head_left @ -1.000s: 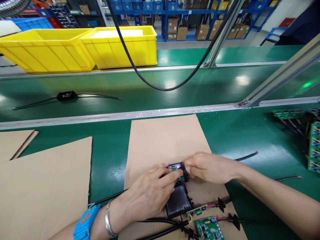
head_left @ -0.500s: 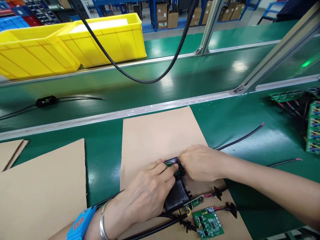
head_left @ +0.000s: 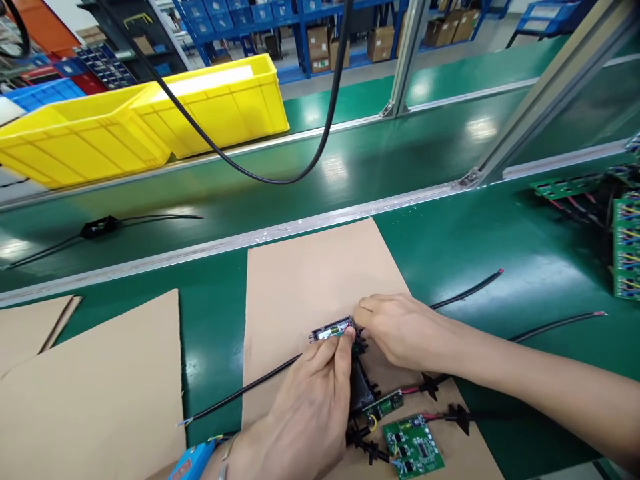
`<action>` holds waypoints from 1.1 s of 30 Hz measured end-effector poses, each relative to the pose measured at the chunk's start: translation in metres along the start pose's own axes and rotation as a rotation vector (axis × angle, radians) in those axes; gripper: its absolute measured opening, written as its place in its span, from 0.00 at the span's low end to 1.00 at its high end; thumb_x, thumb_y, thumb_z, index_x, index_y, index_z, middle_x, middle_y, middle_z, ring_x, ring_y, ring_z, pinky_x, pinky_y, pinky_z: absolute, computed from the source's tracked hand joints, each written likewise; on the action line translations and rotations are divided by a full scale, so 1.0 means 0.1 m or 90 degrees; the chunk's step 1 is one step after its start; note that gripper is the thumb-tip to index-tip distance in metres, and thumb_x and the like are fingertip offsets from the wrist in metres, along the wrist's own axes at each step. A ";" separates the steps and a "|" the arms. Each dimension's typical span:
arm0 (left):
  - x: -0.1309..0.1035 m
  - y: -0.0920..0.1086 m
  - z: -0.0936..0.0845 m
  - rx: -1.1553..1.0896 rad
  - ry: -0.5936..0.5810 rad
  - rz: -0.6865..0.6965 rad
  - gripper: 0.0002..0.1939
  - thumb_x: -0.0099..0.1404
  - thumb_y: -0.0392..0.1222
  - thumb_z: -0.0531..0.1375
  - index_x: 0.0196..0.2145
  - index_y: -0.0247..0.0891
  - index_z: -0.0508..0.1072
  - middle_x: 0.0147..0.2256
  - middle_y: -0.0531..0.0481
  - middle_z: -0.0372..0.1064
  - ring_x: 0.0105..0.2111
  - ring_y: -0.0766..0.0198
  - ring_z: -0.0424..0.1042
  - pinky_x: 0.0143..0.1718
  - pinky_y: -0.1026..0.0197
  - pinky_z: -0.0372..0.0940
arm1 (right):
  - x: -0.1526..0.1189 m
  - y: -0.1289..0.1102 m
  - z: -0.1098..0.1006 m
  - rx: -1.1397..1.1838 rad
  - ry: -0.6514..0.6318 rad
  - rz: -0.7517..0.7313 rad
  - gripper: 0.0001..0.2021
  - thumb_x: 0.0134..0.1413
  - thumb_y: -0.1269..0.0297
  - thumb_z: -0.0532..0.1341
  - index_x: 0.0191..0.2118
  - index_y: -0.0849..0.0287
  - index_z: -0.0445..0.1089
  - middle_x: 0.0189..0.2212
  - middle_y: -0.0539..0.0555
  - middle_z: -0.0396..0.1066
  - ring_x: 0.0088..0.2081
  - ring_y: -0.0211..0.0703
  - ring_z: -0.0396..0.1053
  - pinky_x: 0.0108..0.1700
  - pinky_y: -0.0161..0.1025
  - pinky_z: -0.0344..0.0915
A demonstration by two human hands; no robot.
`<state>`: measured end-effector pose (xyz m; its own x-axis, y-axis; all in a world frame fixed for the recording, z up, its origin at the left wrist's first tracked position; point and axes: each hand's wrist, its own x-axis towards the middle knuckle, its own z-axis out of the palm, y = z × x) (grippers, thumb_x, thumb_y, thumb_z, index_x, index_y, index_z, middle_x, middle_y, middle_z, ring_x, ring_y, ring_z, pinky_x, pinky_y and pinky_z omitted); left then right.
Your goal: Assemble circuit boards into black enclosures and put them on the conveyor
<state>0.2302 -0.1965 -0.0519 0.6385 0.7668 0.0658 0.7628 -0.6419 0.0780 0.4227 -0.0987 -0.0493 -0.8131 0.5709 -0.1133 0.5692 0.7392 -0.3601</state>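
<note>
while the left hand (head_left: 310, 407) lies across the small black box (head_left: 313, 335), with a fingertip at its inner right end, the right hand (head_left: 395, 330) is curled at the box's outer corner, at about two o'clock; the left fingers touch the box but i cannot tell whether they close round it, and the right fingertips are hidden, so i cannot tell what they pinch. taking the box as the middle of the dial, it sits on a cardboard sheet (head_left: 320, 273) whose far edge, at twelve o'clock, stops just short of a metal rail (head_left: 300, 227); bare cardboard gives open room from eleven to one. green tabletop (head_left: 425, 240) shows past the sheet's edge at one to two. toward nine, a strip of tabletop parts the sheet from a larger cardboard piece (head_left: 125, 387). room is tight between four and five, where a narrow circuit board (head_left: 387, 405), then a square green circuit board (head_left: 414, 445), lie near the right forearm. the box is open, with thin prongs at its left end and a strip of board inside, partly covered by fingers. a black cable (head_left: 245, 390) runs toward eight o'clock, ending in bared coloured wires. a dark shell (head_left: 361, 387) lies just beside it at five. a blue wristband (head_left: 193, 460) near seven bears a reddish patch, its marking too small to read; pale labels on the cartons (head_left: 319, 50) at twelve, far off, are likewise illegible.
</note>
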 end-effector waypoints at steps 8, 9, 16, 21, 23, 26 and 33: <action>-0.05 -0.24 -0.17 -0.185 0.008 -0.081 0.32 0.63 0.29 0.49 0.65 0.29 0.48 0.56 0.34 0.62 0.54 0.51 0.63 0.54 0.47 0.64 | -0.14 0.16 0.02 0.056 0.050 -0.030 0.04 0.58 0.68 0.59 0.40 0.59 0.68 0.38 0.54 0.69 0.42 0.46 0.65 0.44 0.42 0.62; -0.13 -0.29 -0.18 -0.204 0.037 -0.110 0.32 0.65 0.31 0.50 0.65 0.31 0.47 0.57 0.36 0.62 0.55 0.52 0.62 0.54 0.48 0.64 | -0.19 0.20 0.02 0.051 0.055 -0.031 0.06 0.57 0.68 0.60 0.42 0.59 0.68 0.39 0.55 0.69 0.43 0.48 0.65 0.46 0.43 0.61; -0.43 -0.75 -0.06 -0.085 0.051 -0.191 0.06 0.67 0.35 0.52 0.39 0.38 0.68 0.41 0.43 0.67 0.41 0.55 0.66 0.42 0.53 0.66 | -0.17 0.43 -0.04 -0.009 0.181 -0.057 0.09 0.62 0.71 0.52 0.38 0.62 0.69 0.34 0.57 0.68 0.38 0.45 0.65 0.42 0.41 0.61; 0.43 -1.61 -0.37 0.055 0.157 -0.289 0.07 0.67 0.36 0.51 0.36 0.36 0.69 0.42 0.38 0.66 0.45 0.47 0.65 0.47 0.45 0.62 | 0.69 0.90 -0.85 -0.141 0.266 -0.019 0.10 0.61 0.69 0.54 0.43 0.61 0.71 0.41 0.57 0.71 0.44 0.47 0.67 0.45 0.40 0.61; 0.78 -1.90 -0.50 0.066 0.180 -0.323 0.09 0.65 0.36 0.53 0.41 0.33 0.70 0.50 0.34 0.63 0.52 0.41 0.61 0.52 0.38 0.57 | 1.00 1.05 -1.18 -0.182 0.255 0.096 0.13 0.60 0.67 0.58 0.50 0.61 0.69 0.47 0.59 0.70 0.48 0.50 0.66 0.47 0.41 0.61; 0.93 -1.94 -0.51 0.040 0.180 -0.343 0.17 0.64 0.39 0.57 0.50 0.29 0.67 0.56 0.29 0.59 0.57 0.36 0.57 0.55 0.33 0.53 | 1.07 1.01 -1.33 -0.205 0.257 0.178 0.19 0.57 0.67 0.61 0.53 0.67 0.67 0.49 0.66 0.68 0.49 0.57 0.66 0.46 0.46 0.61; 0.02 -0.58 -0.23 -0.341 -0.071 -0.119 0.35 0.58 0.59 0.64 0.58 0.41 0.61 0.55 0.44 0.62 0.53 0.53 0.65 0.55 0.53 0.63 | -0.21 -0.04 -0.36 0.116 -0.156 -0.066 0.07 0.51 0.60 0.66 0.31 0.57 0.71 0.33 0.53 0.70 0.37 0.46 0.67 0.38 0.39 0.63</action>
<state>0.1850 -0.1577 -0.0338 0.5268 0.8441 -0.1002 0.7243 -0.3840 0.5727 0.4418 -0.1001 -0.0120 -0.8837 0.3761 -0.2787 0.4680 0.7006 -0.5387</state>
